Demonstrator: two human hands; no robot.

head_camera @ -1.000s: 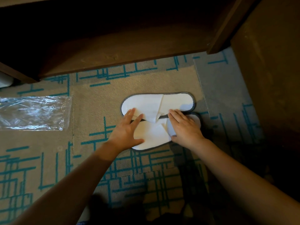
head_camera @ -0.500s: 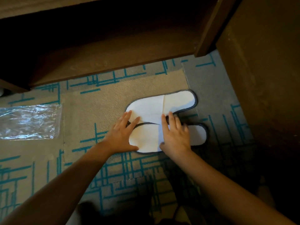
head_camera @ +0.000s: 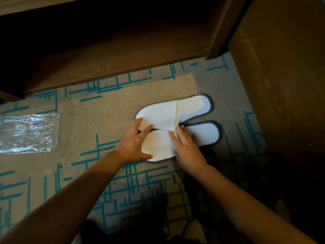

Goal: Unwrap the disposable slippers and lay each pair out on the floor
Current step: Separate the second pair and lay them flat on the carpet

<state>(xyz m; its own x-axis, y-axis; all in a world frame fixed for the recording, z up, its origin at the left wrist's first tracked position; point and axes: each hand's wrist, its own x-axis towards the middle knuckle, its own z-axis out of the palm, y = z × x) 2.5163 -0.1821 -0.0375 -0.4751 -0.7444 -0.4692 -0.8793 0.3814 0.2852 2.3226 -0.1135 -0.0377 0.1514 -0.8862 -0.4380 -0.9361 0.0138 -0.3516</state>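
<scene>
Two white disposable slippers with grey edging lie flat side by side on the carpet, toes to the left. The far slipper (head_camera: 161,113) angles up to the right; the near slipper (head_camera: 205,132) lies just below it. My left hand (head_camera: 135,141) rests with straight fingers on the toe ends of both. My right hand (head_camera: 184,145) lies flat on the middle of the near slipper, fingertips at the seam between the two. An empty clear plastic wrapper (head_camera: 26,132) lies on the carpet at far left.
A dark wooden furniture base (head_camera: 114,57) runs along the back, with a wooden post (head_camera: 219,32) and a wooden panel (head_camera: 281,67) at right. The beige carpet (head_camera: 96,117) with teal lines spreads left and toward me.
The two slippers have spread apart at their heel ends, the near one sliding right. Both hands stay flat on them.
</scene>
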